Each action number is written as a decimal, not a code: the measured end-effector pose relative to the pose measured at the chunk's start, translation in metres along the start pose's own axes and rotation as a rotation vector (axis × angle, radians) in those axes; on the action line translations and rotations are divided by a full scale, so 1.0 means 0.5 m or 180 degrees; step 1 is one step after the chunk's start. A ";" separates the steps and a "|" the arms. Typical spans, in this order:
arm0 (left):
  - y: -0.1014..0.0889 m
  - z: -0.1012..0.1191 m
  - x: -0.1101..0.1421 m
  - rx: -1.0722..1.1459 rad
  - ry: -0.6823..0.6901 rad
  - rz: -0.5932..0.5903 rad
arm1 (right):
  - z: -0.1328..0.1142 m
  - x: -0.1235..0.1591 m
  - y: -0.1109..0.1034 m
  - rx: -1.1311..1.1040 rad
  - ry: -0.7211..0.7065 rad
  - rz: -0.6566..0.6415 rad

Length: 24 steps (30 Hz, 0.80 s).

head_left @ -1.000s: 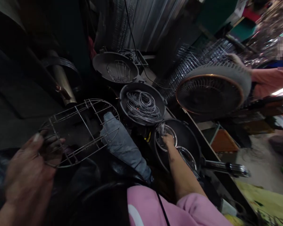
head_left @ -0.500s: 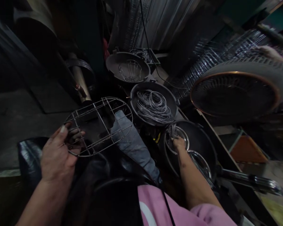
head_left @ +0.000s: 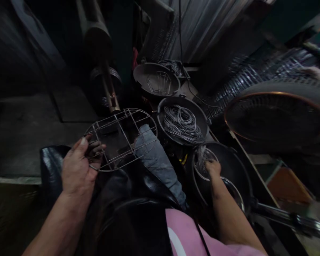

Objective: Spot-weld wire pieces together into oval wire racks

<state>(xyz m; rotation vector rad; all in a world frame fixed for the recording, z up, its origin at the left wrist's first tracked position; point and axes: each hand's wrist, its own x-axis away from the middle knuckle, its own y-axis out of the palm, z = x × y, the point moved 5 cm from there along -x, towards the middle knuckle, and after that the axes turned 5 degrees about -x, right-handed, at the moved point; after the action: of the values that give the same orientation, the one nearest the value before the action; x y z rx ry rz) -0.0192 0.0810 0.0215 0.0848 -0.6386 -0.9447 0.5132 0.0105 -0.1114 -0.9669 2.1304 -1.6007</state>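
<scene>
My left hand (head_left: pixel 78 160) grips the left end of a round wire rack (head_left: pixel 129 156), thumb on top and fingers curled through the bars. The rack is held level above my lap. My right hand (head_left: pixel 212 168) reaches down into a dark pan (head_left: pixel 233 161), its fingers bunched beside a bundle of thin wire pieces (head_left: pixel 200 158). What the fingertips pinch there is blurred. A shiny metal ring (head_left: pixel 236 192) lies in the same pan, partly behind my forearm.
A second pan (head_left: pixel 164 103) holds coils of wire (head_left: pixel 182 122). Behind it, a third pan (head_left: pixel 140 76) holds a small wire basket (head_left: pixel 159 83). A metal post (head_left: pixel 110 92) stands beyond the rack. A large fan (head_left: pixel 277 113) is at right, near stacked wire racks (head_left: pixel 240 78).
The view has swung left, so the scene sits farther right in the picture. My left hand still holds the rack, and my right hand stays in the dark pan by the wire pieces.
</scene>
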 end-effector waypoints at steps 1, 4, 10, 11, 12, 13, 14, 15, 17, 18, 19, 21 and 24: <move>-0.004 -0.003 -0.004 0.0023 0.0020 -0.0004 | -0.003 0.002 -0.007 0.0064 0.0071 -0.0073; -0.013 -0.008 -0.013 0.0116 0.0052 -0.0105 | -0.019 0.007 -0.033 0.0202 0.0119 -0.0224; -0.014 -0.009 -0.011 0.0236 0.0012 -0.0094 | -0.120 0.079 -0.091 -0.0245 -0.0354 -0.0440; -0.011 -0.010 -0.011 0.0240 -0.0009 -0.0086 | -0.158 0.109 -0.092 -0.0655 -0.0531 -0.0689; -0.008 -0.011 -0.010 0.0249 -0.0031 -0.0091 | -0.204 0.146 -0.086 -0.1152 -0.0707 -0.1133; -0.005 -0.013 -0.009 0.0268 -0.0049 -0.0109 | -0.252 0.189 -0.071 -0.1563 -0.0756 -0.1800; -0.002 -0.015 -0.008 0.0294 -0.0064 -0.0142 | -0.304 0.236 -0.053 -0.1802 -0.0781 -0.2493; 0.001 -0.017 -0.006 0.0323 -0.0071 -0.0176 | -0.357 0.284 -0.033 -0.1949 -0.0802 -0.3142; 0.003 -0.020 -0.001 0.0357 -0.0084 -0.0241 | -0.458 0.361 0.005 -0.2303 -0.0810 -0.3954; 0.002 -0.021 0.002 0.0357 -0.0091 -0.0249 | -0.502 0.389 0.026 -0.2530 -0.0685 -0.4220; -0.002 -0.021 0.004 0.0353 -0.0097 -0.0237 | -0.541 0.409 0.045 -0.2798 -0.0539 -0.4337; -0.013 -0.018 0.007 0.0352 -0.0098 -0.0193 | -0.605 0.438 0.078 -0.3301 -0.0385 -0.4620; -0.030 -0.010 0.009 0.0338 -0.0083 -0.0185 | -0.662 0.463 0.103 -0.3825 -0.0298 -0.4984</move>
<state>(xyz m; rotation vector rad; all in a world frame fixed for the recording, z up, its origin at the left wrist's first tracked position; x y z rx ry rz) -0.0256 0.0675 0.0142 0.1864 -0.7135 -0.9691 0.1285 0.1029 -0.0153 -3.4551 2.0604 -0.0792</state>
